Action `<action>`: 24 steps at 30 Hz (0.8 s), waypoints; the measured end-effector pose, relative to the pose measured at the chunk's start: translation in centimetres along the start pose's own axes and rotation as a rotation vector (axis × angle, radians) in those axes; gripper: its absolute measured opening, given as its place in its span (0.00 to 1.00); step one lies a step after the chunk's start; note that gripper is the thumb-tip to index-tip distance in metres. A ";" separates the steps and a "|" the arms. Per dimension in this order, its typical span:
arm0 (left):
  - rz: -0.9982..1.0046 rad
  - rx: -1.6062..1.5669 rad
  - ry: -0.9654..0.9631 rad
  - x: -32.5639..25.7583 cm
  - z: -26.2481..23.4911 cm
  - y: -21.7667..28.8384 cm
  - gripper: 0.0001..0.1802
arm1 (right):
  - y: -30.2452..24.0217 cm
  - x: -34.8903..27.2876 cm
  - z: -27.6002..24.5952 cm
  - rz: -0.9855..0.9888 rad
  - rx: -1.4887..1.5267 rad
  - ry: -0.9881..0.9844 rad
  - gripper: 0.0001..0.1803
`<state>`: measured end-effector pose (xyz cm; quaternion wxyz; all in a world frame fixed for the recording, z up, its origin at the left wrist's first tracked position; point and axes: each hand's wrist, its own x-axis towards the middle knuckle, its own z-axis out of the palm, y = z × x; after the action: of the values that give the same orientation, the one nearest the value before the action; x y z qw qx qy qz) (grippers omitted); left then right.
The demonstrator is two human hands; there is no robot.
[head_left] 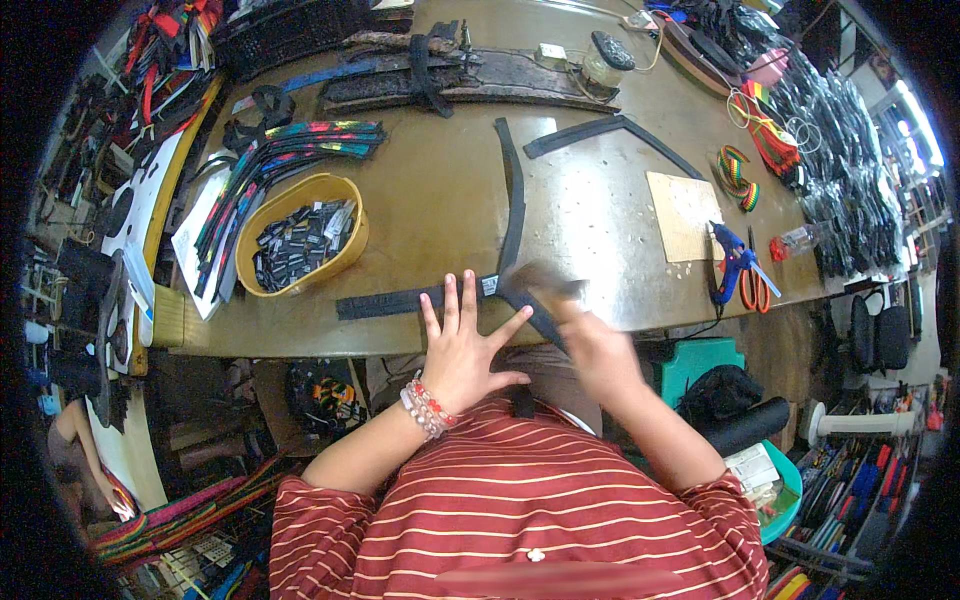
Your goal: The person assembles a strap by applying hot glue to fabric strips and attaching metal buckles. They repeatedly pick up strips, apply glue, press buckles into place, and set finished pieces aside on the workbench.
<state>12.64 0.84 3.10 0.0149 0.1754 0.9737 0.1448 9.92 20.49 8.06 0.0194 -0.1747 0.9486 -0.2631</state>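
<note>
My left hand [458, 350] lies flat near the table's front edge, fingers spread. Its fingertips press on a black webbing strap [385, 302] that runs left along the edge. Beside the index finger, a small pale label [489, 286] shows where the strap meets another black strip [512, 190] reaching up the table. My right hand [600, 355], smeared by motion, is closed around the handle of what looks like a hammer [545, 281]. Its blurred head is over the strap joint, just right of my left fingers; whether it touches is unclear. Part of the strap passes beneath it.
Left stands a yellow basket [247, 270] of small dark pieces, beside patterned straps [270, 150]. Another bent black strip [580, 135] lies farther back. At right are a tan board [683, 215], a blue glue gun [730, 262] and orange-handled scissors [756, 290].
</note>
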 end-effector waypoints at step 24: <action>-0.115 -1.080 0.599 14.1 -13.5 -13.4 0.16 | 15.9 8.1 -0.3 0.266 -0.450 0.575 0.25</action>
<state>-6.17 -10.10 12.49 -0.1648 0.0421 0.7328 0.6589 -2.80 30.63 0.76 -0.2523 0.0311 0.9637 -0.0821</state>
